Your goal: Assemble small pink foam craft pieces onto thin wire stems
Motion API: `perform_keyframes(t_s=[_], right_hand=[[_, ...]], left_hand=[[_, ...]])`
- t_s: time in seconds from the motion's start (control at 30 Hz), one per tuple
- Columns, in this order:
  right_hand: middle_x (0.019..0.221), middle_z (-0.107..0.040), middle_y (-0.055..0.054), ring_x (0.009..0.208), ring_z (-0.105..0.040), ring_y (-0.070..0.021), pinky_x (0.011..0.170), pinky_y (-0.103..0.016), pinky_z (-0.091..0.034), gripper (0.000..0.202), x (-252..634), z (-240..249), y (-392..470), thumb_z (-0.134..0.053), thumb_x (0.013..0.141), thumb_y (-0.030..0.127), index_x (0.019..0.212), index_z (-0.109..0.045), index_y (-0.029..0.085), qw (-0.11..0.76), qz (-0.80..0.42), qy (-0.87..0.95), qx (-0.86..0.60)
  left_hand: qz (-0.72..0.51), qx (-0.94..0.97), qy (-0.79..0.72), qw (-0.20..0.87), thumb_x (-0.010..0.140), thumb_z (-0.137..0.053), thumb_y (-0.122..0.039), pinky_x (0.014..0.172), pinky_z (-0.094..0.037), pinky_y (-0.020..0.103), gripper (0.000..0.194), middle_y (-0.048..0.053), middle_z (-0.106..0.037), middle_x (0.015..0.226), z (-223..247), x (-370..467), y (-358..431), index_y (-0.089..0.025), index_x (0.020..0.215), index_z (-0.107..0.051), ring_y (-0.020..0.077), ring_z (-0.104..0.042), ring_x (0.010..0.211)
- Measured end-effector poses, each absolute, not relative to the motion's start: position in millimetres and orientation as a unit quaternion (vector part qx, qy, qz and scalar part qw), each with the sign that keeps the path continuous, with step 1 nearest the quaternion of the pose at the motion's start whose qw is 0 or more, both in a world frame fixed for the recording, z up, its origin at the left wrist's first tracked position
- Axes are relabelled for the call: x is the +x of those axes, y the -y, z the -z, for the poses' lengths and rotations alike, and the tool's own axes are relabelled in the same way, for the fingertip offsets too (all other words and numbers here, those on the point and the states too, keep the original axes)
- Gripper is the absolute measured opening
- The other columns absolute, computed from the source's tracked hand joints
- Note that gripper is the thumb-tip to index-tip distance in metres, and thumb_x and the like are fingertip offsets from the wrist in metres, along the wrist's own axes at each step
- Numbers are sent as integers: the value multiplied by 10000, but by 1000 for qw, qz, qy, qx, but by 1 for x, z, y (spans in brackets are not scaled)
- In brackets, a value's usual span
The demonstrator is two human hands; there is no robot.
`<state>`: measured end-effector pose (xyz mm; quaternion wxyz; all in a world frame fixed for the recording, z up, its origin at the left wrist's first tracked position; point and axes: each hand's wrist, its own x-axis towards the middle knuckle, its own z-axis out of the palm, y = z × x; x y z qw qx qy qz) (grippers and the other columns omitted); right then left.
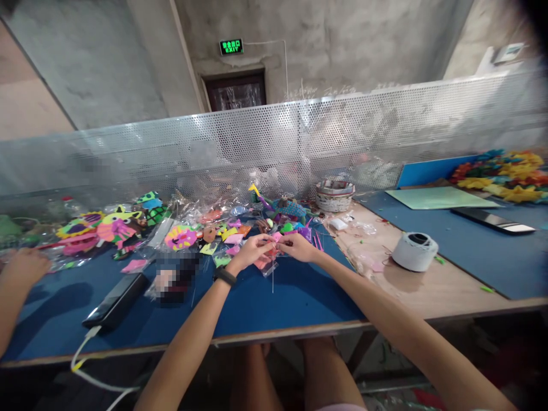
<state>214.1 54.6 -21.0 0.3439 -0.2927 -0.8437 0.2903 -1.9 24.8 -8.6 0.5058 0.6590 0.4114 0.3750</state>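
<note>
My left hand (253, 251), with a dark band on its wrist, pinches close to the middle of the blue mat. A thin pale thread (273, 279) hangs straight down from its fingertips. My right hand (296, 246) is pinched too, its fingertips almost meeting the left ones. Whatever lies between the right fingertips is too small to name. Directly behind and below the fingers are orange-red pieces in a clear bag (266, 266). Pink, yellow and green foam-like pieces (231, 235) lie scattered just beyond my left hand.
Another person's hand (26, 267) rests at the left edge, near colourful craft figures (117, 224). A phone-like device (115, 301) with a white cable lies front left. To the right are a white roll (414, 252), a woven basket (334, 196) and a black phone (492, 221).
</note>
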Motion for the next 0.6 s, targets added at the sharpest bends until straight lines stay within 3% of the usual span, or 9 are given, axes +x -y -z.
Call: perform_keyframes(t_s=[0.23, 0.4, 0.6], right_hand=[[652, -625, -18, 584, -494, -111, 550, -232, -341, 432, 215, 20, -53, -526, 941, 491, 761, -684, 132, 347, -287, 845, -289], [661, -635, -17, 586, -503, -112, 554, -229, -348, 395, 214, 23, -56, -527, 939, 457, 782, -688, 132, 335, -271, 854, -292], [633, -636, -13, 560, -519, -106, 540, -218, -355, 368, 215, 26, -58, -540, 925, 414, 732, -678, 133, 310, -277, 859, -299]], left_hand=[[-323, 639, -414, 561, 822, -714, -530, 529, -555, 212, 526, 136, -729, 1056, 6, -3, -18, -192, 1201, -577, 229, -756, 780], [-311, 633, -430, 563, 814, -704, -561, 481, -518, 187, 537, 122, -731, 1035, 4, -5, -18, -200, 1195, -588, 212, -752, 735], [-380, 648, -469, 465, 850, -636, -558, 560, -566, 262, 456, 101, -740, 964, 8, -11, -31, -165, 1080, -646, 190, -720, 691]])
